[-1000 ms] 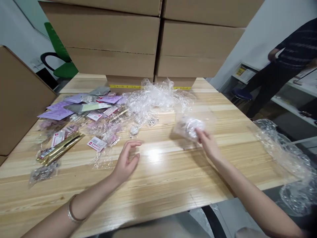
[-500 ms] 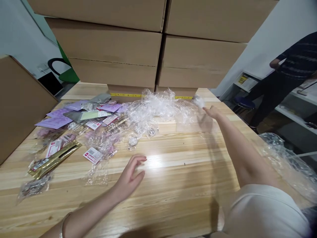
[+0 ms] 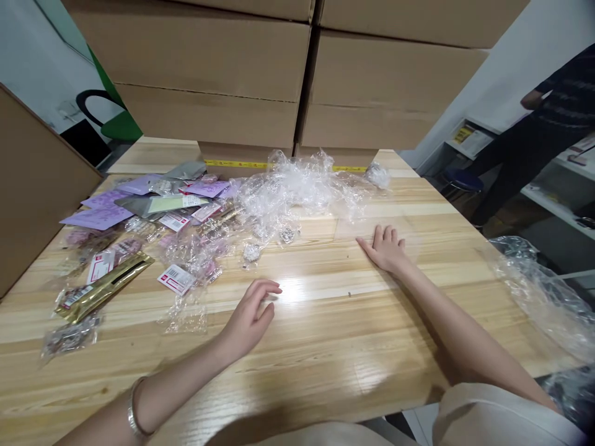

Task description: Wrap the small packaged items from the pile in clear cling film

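The crumpled clear plastic wrap (image 3: 302,186) lies heaped at the table's far side, just before the stacked cartons; a small wadded ball of wrap (image 3: 379,175) sits at its right end; two small clear-bagged trinkets (image 3: 251,252) lie nearer.

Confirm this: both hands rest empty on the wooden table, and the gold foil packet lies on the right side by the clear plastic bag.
Not quite. The head view shows the gold foil packet on the left side, among the small packets. Both hands, left hand and right hand, are empty on the wooden table.
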A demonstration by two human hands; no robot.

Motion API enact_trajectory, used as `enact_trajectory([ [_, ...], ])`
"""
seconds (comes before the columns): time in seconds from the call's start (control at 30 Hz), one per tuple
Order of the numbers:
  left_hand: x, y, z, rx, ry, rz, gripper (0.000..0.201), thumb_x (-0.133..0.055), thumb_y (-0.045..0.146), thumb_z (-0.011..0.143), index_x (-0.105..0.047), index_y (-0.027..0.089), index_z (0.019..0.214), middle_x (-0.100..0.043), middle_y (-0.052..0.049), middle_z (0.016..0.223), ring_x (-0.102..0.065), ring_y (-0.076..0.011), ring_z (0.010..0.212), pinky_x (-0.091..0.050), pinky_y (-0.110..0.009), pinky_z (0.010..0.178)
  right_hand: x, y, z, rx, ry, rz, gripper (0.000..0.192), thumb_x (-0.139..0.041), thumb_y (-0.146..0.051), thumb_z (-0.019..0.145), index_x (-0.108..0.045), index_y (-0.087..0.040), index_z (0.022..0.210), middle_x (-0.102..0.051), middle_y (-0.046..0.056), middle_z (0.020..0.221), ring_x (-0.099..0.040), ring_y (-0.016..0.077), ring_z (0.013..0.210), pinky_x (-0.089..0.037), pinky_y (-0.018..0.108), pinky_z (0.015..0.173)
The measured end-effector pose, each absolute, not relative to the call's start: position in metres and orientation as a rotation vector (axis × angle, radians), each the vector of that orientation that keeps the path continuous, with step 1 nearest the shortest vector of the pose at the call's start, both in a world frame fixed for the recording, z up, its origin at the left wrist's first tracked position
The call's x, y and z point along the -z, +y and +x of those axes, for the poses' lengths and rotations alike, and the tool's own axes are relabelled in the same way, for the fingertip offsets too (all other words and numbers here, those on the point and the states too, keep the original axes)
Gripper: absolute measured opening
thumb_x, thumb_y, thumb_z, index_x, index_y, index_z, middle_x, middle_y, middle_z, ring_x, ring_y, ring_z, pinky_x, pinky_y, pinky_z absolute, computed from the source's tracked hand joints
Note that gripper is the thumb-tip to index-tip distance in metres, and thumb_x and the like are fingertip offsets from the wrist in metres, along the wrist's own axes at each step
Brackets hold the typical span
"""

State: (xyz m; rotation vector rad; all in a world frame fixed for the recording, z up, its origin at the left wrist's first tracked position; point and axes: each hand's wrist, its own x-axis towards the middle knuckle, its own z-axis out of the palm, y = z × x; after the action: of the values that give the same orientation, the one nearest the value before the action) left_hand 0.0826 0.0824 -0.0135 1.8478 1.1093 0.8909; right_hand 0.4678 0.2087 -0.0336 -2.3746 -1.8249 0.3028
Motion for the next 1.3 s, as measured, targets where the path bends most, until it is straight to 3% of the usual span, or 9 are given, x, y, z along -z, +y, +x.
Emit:
enact_trajectory([
  [0.27, 0.008, 0.071, 0.089, -0.825, 1.067, 2.096, 0.033, -0.05, 0.019, 0.09, -0.051, 0.023, 0.123, -0.052, -0.012, 0.128, -0.051, -0.0238, 0.124, -0.046, -0.044, 0.104, 0.051, 0.089, 0.374, 0.061, -2.118, -1.928, 0.098, -0.035, -0.073, 0.086, -0.036, 0.007, 0.143, -0.036, 0.046, 0.139, -0.03, 0.0621, 0.132, -0.032, 0.082, 0.087],
  [0.43, 0.014, 0.063, 0.093, -0.603, 0.952, 2.514, 0.073, -0.066, 0.032, 0.082, -0.034, 0.017, 0.146, -0.032, -0.021, 0.155, -0.025, -0.0353, 0.146, -0.032, -0.055, 0.114, 0.036, 0.062, 0.311, -0.166, -2.412, -1.491, 0.086, -0.049, -0.062, 0.085, -0.037, -0.003, 0.147, -0.036, 0.031, 0.149, -0.025, 0.0494, 0.141, -0.032, 0.07, 0.106],
  [0.5, 0.02, 0.066, 0.091, -0.538, 1.067, 2.543, 0.069, -0.062, 0.033, 0.086, -0.035, 0.012, 0.147, -0.034, -0.023, 0.154, -0.026, -0.0356, 0.146, -0.033, -0.054, 0.114, 0.018, 0.068, 0.307, -0.384, -2.549, -1.293, 0.074, -0.049, -0.048, 0.089, -0.042, 0.001, 0.144, -0.034, 0.028, 0.151, -0.025, 0.0436, 0.143, -0.031, 0.062, 0.112],
  [0.6, 0.027, 0.077, 0.085, -0.507, 1.18, 2.561, 0.048, -0.053, 0.032, 0.093, -0.051, 0.01, 0.136, -0.05, -0.022, 0.143, -0.04, -0.0334, 0.139, -0.036, -0.052, 0.113, -0.008, 0.091, 0.326, -0.571, -2.628, -1.132, 0.045, -0.045, -0.035, 0.094, -0.061, -0.017, 0.132, -0.054, 0.01, 0.142, -0.048, 0.0272, 0.133, -0.045, 0.042, 0.109],
  [0.67, 0.029, 0.085, 0.08, -0.518, 1.174, 2.581, 0.035, -0.047, 0.025, 0.097, -0.058, 0.013, 0.128, -0.059, -0.019, 0.135, -0.049, -0.03, 0.134, -0.039, -0.05, 0.11, -0.017, 0.111, 0.348, -0.545, -2.549, -1.2, 0.041, -0.038, -0.027, 0.096, -0.062, -0.02, 0.129, -0.061, 0.009, 0.135, -0.057, 0.0244, 0.125, -0.048, 0.043, 0.105],
  [0.8, 0.018, 0.095, 0.069, -0.568, 1.129, 2.511, 0.027, -0.047, 0.016, 0.095, -0.066, 0.018, 0.114, -0.068, -0.014, 0.122, -0.061, -0.0256, 0.12, -0.045, -0.045, 0.103, -0.017, 0.144, 0.389, -0.429, -2.318, -1.493, 0.063, -0.046, -0.015, 0.084, -0.04, -0.011, 0.146, -0.046, 0.02, 0.146, -0.046, 0.0325, 0.135, -0.038, 0.056, 0.109],
  [1.07, -0.023, 0.107, 0.055, -0.998, 1.065, 1.278, 0.038, -0.056, 0.053, 0.09, -0.063, 0.016, 0.088, -0.073, -0.005, 0.077, -0.073, -0.0211, 0.075, -0.052, -0.027, 0.063, -0.031, 0.146, 0.397, -0.841, -2.32, -1.239, 0.097, -0.068, -0.032, 0.077, -0.014, -0.026, 0.157, -0.013, 0.007, 0.164, -0.016, 0.0285, 0.149, -0.021, 0.049, 0.119],
  [1.2, -0.032, 0.114, 0.052, -1.011, 0.933, 1.043, 0.044, -0.072, 0.056, 0.076, -0.06, 0.015, 0.089, -0.068, -0.001, 0.069, -0.07, -0.0184, 0.058, -0.053, -0.025, 0.051, -0.045, 0.151, 0.361, -0.912, -2.217, -1.088, 0.095, -0.079, -0.044, 0.071, -0.031, -0.028, 0.152, -0.043, 0.01, 0.151, -0.034, 0.0299, 0.143, -0.026, 0.052, 0.117],
  [1.3, -0.04, 0.119, 0.049, -0.993, 0.902, 1.069, 0.043, -0.071, 0.055, 0.077, -0.057, 0.017, 0.091, -0.065, 0.002, 0.067, -0.067, -0.0163, 0.051, -0.051, -0.024, 0.043, -0.057, 0.16, 0.334, -1.099, -2.215, -1.019, 0.052, -0.075, -0.047, 0.075, -0.067, -0.025, 0.122, -0.072, 0.007, 0.11, -0.065, 0.0282, 0.111, -0.047, 0.047, 0.101],
])
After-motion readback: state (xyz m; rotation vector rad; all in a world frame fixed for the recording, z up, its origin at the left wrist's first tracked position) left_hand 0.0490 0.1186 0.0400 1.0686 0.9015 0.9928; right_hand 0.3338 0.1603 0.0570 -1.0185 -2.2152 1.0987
